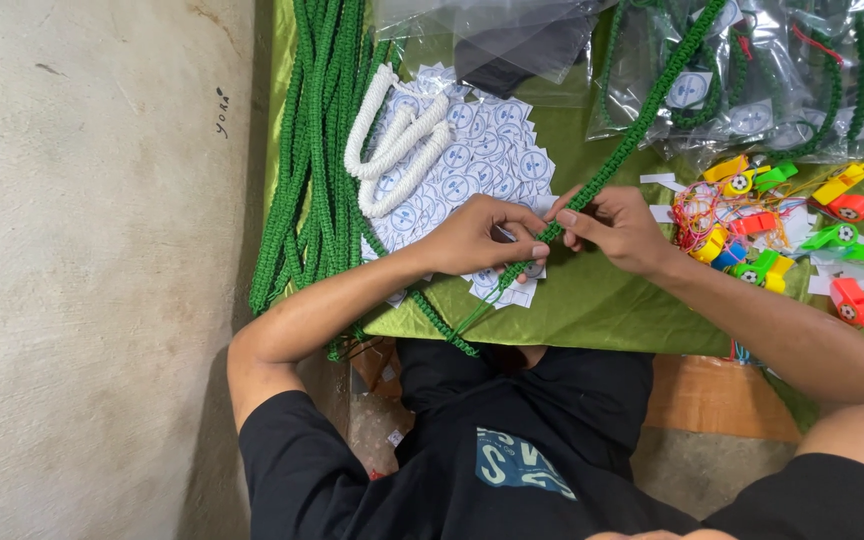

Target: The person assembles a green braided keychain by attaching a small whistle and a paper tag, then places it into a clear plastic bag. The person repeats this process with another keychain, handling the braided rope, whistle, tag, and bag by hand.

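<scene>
Head view: both hands pinch a green cord (620, 150) above the tabletop (602, 300), left hand (477, 240) closed on its near end, right hand (617, 228) just beside, the cord running far-right, whistles (782, 235) to the right.

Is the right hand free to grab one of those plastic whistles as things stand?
Probably not at once. The right hand is pinching the green cord together with the left hand. The whistles lie uncovered just beside its wrist, so the way is clear once it lets go.
</scene>
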